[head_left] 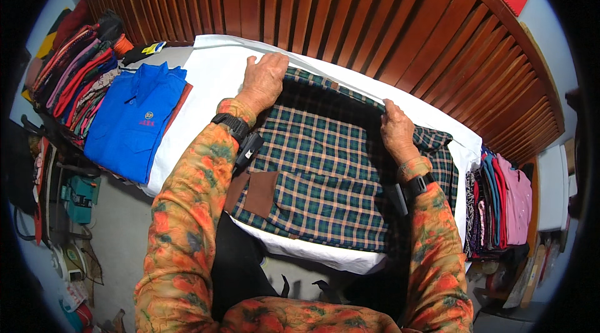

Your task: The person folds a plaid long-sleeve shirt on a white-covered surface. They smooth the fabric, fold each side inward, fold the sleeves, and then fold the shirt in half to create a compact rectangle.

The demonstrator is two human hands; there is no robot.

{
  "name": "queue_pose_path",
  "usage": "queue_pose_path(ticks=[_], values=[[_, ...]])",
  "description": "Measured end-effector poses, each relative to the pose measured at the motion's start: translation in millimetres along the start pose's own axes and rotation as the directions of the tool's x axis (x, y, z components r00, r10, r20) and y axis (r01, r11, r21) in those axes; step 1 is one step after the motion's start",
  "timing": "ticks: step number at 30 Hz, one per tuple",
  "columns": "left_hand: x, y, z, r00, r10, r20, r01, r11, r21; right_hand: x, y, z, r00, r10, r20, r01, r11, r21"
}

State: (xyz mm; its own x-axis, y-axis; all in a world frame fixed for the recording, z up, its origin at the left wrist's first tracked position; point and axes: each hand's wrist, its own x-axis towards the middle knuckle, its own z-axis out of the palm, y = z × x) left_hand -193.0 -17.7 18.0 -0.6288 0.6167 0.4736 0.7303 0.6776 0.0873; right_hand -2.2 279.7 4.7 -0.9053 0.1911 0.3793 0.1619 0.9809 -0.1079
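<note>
A green and navy plaid shirt [331,202] with pale check lines lies spread before me on a white cloth [212,70]. My left hand [265,78] pinches its far edge near the upper left corner. Farther right along that same edge, my right hand [398,127] grips the fabric between thumb and fingers. Between both hands the edge is lifted a little, with dark shadow beneath it. A brown fabric piece [261,193] shows at the shirt's near left. Some plaid cloth extends to the right past my right wrist. My fingertips are partly hidden.
A slatted wooden backrest [300,8] rises behind the cloth. At the left lie a folded blue shirt [132,117] and a pile of folded clothes [75,77]. More folded garments [503,202] stand at the right. A teal box [81,198] sits low at the left.
</note>
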Motion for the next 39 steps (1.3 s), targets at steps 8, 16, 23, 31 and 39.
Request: queue_pose_path(ticks=[8, 16, 23, 31, 39], values=[[-27.1, -9.2, 11.5, 0.994, 0.079, 0.07, -0.084, 0.994, 0.071, -17.0, -3.2, 8.8, 0.98, -0.121, 0.158, 0.116, 0.992, 0.041], [-48.4, -11.1, -8.2, 0.827, 0.028, 0.561, -0.092, 0.992, 0.087, -36.3, -1.9, 3.2, 0.894, -0.176, 0.413, 0.176, 0.984, 0.038], [-33.8, 5.7, -10.1, 0.943, 0.082, 0.324, -0.006, 0.974, -0.227, -9.1, -19.2, -3.9, 0.935, -0.228, 0.272, 0.174, 0.963, 0.208], [-71.0, 9.1, 25.4, 0.884, 0.097, 0.457, -0.115, 0.993, 0.011, -18.8, -36.8, 47.4, 0.892, -0.112, 0.437, 0.124, 0.992, 0.0], [-87.1, 14.3, -27.0, 0.908, 0.189, 0.373, -0.076, 0.952, -0.298, -36.0, -58.7, 3.3, 0.89, -0.325, 0.318, 0.289, 0.944, 0.156]])
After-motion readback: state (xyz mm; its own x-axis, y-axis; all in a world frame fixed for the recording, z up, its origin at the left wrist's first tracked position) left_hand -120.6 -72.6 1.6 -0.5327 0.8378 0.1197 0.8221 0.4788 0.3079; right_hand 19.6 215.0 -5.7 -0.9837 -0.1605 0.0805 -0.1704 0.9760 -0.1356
